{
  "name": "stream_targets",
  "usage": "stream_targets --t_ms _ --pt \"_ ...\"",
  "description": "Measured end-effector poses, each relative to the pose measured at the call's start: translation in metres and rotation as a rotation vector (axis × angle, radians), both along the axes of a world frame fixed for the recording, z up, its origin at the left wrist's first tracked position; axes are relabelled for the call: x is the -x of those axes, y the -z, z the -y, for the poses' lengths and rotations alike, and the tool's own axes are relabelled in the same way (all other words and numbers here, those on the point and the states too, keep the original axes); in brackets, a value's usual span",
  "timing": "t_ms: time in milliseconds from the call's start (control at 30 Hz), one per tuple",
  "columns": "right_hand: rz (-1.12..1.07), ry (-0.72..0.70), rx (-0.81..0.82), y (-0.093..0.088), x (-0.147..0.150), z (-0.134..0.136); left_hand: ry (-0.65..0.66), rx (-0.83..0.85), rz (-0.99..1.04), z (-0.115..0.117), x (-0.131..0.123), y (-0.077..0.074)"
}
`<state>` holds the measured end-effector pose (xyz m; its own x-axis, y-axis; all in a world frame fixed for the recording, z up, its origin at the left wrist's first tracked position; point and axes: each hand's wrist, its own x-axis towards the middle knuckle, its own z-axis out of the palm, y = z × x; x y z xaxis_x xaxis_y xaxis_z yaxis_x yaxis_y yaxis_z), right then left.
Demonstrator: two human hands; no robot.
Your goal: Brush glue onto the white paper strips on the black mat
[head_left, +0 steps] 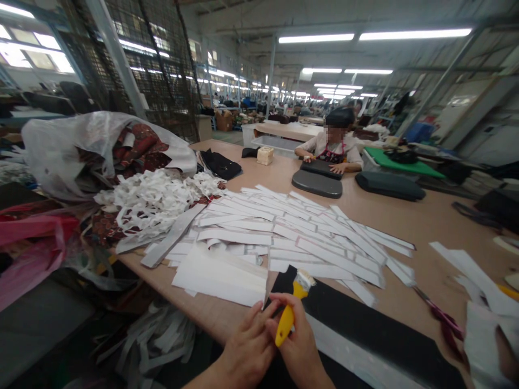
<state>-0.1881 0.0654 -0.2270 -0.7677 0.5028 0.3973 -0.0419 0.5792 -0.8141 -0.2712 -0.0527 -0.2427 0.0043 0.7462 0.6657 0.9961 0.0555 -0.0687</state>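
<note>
My right hand (299, 335) is closed round the yellow handle of a flat paintbrush (287, 323), its pale bristles pointing away from me over a black fabric piece (352, 308). Close beside it, my left hand (252, 339) has its fingers stretched forward and touching or nearly touching the right fingers; I see nothing held in it. A long whitish strip (348, 351) lies along the near side of the black piece. Just beyond my hands are a wide white sheet (223, 275) and a spread of many white strips with grey edges (292, 221).
Scissors (444, 319) with dark pinkish handles lie at right near white scraps (478, 275). Tangled white offcuts (158, 200) and a plastic bag (81, 140) crowd the left. Across the table (430, 216), another person (334, 140) handles a dark padded piece (320, 168).
</note>
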Motion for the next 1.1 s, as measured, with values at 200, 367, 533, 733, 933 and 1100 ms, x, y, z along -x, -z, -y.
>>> stream_targets --t_ms 200,367,533,733,933,1100 --pt "-0.015 0.154 0.169 -0.003 -0.005 0.016 -0.149 0.071 -0.175 -0.011 -0.024 0.010" --pt "0.010 0.054 0.223 -0.009 -0.014 0.010 -0.218 0.034 -0.256 -0.019 -0.038 0.012" --pt "-0.043 -0.011 0.249 -0.021 -0.020 0.004 -0.142 0.072 -0.334 -0.012 -0.033 -0.001" --pt "-0.071 -0.038 -0.034 -0.032 -0.038 -0.030 0.067 0.057 -0.296 0.006 -0.026 -0.010" --pt "-0.055 -0.211 -0.279 -0.038 -0.043 -0.017 0.055 0.196 -0.179 0.016 -0.021 -0.006" --pt "-0.139 -0.170 -0.460 -0.051 -0.031 -0.006 -0.019 0.291 -0.213 0.015 -0.030 0.017"
